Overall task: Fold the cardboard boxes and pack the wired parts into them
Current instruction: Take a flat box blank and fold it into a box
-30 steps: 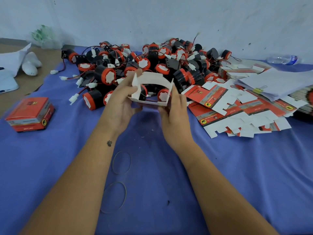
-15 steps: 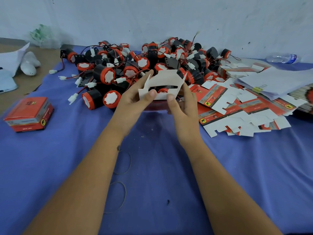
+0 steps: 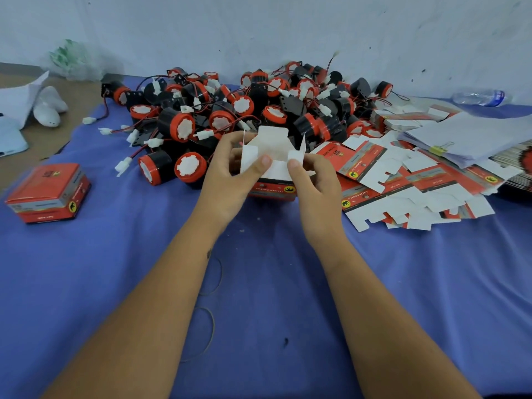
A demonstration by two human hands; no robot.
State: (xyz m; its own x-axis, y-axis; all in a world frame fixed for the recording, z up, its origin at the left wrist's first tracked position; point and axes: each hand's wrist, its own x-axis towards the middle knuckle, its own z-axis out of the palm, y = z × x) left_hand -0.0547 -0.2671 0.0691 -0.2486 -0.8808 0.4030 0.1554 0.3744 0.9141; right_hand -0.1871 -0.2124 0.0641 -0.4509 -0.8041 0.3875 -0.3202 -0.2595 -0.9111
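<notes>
Folding thin printed card like this box should take almost no force: it looks light, stiff only along its panels, and ready to crease or tear at the flaps if pinched hard, so the safest hold is at the side walls and flap edges, as it is taken now. It sits at the centre of the frame, just in front of the heap of wired parts; whether its base rests on the blue worktop I cannot tell. The left hand grips its left wall, thumb pressing a white side flap inward; the right hand holds the right wall, its thumb on the opposite flap. Both sets of fingers are curled round the card. The box shows a red and black printed outside with a yellow emblem and a plain white inside, its top flap standing up at the far side. The parts in the upper middle are black cylinders with red rims, white centres and thin red-and-black leads ending in white plugs; they probably weigh more than the box and snag by their wires. Flat unfolded boxes lie at centre right, and one finished box sits at the left edge.
</notes>
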